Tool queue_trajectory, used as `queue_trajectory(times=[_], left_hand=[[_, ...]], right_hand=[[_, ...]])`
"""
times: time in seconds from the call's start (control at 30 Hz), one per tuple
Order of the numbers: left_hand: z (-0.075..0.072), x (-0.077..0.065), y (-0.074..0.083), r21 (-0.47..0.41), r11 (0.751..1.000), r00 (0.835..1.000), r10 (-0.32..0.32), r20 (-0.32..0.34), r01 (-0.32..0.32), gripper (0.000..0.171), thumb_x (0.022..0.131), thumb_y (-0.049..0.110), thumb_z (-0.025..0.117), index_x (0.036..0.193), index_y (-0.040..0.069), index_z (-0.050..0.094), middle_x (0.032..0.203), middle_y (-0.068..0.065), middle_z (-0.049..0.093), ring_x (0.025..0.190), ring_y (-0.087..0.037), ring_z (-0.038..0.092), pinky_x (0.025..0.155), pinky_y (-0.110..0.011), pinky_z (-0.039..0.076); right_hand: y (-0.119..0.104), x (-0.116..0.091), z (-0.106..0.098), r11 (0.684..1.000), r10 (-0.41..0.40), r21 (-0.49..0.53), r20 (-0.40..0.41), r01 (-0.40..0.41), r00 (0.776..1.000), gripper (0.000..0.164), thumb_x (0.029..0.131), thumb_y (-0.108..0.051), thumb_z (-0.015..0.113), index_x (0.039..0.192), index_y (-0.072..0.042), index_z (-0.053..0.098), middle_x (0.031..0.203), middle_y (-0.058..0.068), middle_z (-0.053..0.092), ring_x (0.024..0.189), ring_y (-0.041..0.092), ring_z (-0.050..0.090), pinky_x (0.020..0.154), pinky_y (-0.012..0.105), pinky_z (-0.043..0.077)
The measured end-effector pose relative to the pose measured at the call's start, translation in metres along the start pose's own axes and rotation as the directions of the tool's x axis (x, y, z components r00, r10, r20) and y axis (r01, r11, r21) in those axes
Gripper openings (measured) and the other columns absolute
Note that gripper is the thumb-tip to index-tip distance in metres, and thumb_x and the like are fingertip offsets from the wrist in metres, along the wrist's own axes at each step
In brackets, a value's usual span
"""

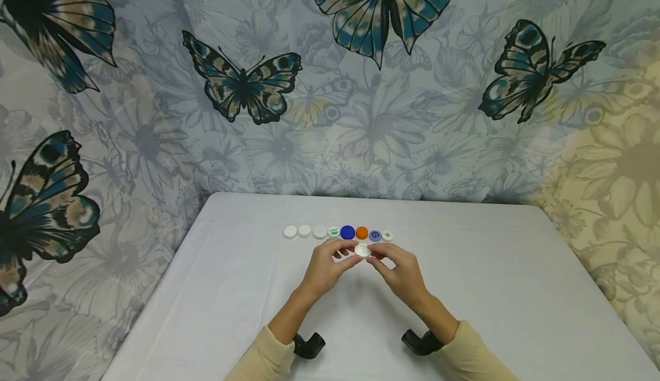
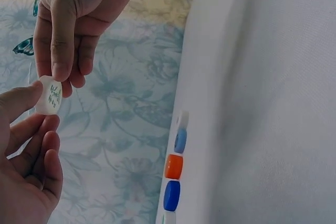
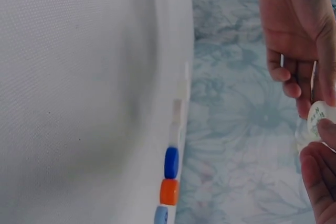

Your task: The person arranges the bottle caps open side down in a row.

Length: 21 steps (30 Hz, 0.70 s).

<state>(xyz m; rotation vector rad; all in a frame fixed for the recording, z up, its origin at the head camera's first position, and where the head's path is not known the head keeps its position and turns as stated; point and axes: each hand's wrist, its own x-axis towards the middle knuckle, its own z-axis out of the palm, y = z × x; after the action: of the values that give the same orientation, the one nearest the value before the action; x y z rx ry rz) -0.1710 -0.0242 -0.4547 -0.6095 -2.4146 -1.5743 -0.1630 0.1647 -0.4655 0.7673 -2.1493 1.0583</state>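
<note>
A white bottle cap (image 1: 362,250), with green print on its face in both wrist views, is held up between the two hands. My left hand (image 1: 330,266) pinches its left side between thumb and fingers, and my right hand (image 1: 399,270) pinches the opposite side. The left wrist view shows the printed face of the cap (image 2: 50,96) between the fingertips. Just beyond the hands, a row of caps lies on the table: several white ones, a dark blue cap (image 1: 348,232), an orange cap (image 1: 362,232) and a light blue cap (image 1: 374,235).
The row stands on a table (image 1: 216,289) with a white cover. Behind the far edge hangs a cloth (image 1: 330,157) printed with butterflies and flowers. Black devices (image 1: 309,346) are worn at both wrists, near the beige sleeves (image 1: 265,355).
</note>
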Motion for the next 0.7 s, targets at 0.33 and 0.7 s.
queue_trajectory(times=[0.33, 0.7], left_hand=[[0.0074, 0.0031, 0.0043, -0.029, 1.0, 0.998, 0.002, -0.065, -0.004, 0.027, 0.086, 0.02, 0.074, 0.107, 0.003, 0.074, 0.093, -0.008, 0.072, 0.084, -0.019, 0.066, 0.074, -0.022, 0.053], [0.0107, -0.0001, 0.0044, -0.078, 0.997, 0.997, -0.029, -0.071, 0.023, 0.019, 0.088, 0.021, 0.071, 0.102, 0.008, 0.077, 0.092, -0.005, 0.075, 0.085, -0.017, 0.064, 0.075, -0.021, 0.052]], right_hand=[[-0.0027, 0.0075, 0.0015, 0.999, -0.048, 0.017, -0.135, 0.051, 0.99, 0.031, 0.066, 0.015, 0.079, 0.095, 0.004, 0.074, 0.09, 0.013, 0.072, 0.071, 0.02, 0.065, 0.069, 0.012, 0.052], [-0.0032, 0.003, 0.0003, 0.995, 0.047, 0.095, -0.111, -0.036, 0.993, 0.028, 0.073, 0.016, 0.074, 0.098, 0.003, 0.074, 0.088, 0.014, 0.074, 0.069, 0.017, 0.063, 0.069, 0.007, 0.048]])
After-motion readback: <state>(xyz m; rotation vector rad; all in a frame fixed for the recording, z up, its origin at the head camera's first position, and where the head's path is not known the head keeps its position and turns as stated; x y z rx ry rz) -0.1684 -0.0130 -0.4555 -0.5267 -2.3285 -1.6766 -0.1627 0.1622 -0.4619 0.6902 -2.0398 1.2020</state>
